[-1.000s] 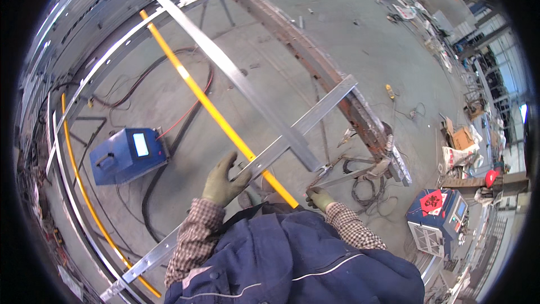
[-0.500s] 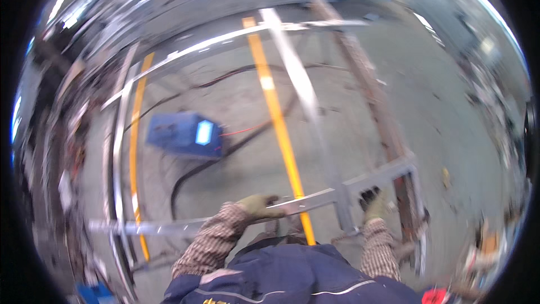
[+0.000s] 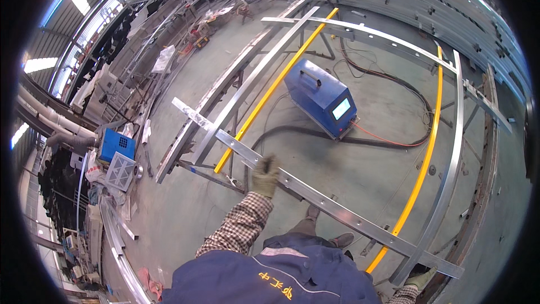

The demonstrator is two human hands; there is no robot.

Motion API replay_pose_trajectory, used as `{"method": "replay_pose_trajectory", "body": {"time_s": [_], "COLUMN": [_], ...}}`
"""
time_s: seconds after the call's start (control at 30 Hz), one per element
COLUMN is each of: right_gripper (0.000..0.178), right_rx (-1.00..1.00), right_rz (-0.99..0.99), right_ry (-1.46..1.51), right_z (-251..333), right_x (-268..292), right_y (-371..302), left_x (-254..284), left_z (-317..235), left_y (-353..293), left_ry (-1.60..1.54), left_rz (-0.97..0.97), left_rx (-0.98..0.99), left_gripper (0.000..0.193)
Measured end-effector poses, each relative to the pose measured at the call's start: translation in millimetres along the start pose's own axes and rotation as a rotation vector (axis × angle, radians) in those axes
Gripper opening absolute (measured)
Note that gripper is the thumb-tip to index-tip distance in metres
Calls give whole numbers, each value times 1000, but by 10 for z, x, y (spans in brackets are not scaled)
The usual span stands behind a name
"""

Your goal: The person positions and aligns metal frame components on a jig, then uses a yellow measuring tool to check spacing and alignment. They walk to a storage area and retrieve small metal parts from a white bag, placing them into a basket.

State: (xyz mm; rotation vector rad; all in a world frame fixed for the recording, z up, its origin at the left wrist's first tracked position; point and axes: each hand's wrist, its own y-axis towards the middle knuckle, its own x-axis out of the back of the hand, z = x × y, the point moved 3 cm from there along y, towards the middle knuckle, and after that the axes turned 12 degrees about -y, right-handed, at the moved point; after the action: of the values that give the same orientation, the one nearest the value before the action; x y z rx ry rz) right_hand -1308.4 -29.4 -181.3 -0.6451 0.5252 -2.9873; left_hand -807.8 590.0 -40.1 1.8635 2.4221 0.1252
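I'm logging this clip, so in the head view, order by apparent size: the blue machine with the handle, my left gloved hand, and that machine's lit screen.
1. Blue machine, clearly largest
2. Left gloved hand
3. Lit screen, smallest

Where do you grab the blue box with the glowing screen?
Best by the dark handle on top of the blue box, coming down from above. The handle stands up from the top, so it looks easy to wrap around. The yellow bars run along both sides, so reaching down between them seems easiest.
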Motion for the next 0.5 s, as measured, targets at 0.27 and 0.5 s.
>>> {"method": "replay_pose_trajectory", "body": {"time_s": [0.27, 0.5], "right_gripper": [84, 88], "right_rx": [-421, -202], "right_rz": [143, -5], "right_ry": [249, 187], "right_z": [-122, -56], "right_x": [33, -44], "right_y": [431, 312], "left_x": [1234, 898], "left_z": [881, 816], "left_y": [591, 852], "left_ry": [-534, -683], "left_rz": [-823, -543], "left_rx": [603, 574], "left_gripper": [80, 105]}}
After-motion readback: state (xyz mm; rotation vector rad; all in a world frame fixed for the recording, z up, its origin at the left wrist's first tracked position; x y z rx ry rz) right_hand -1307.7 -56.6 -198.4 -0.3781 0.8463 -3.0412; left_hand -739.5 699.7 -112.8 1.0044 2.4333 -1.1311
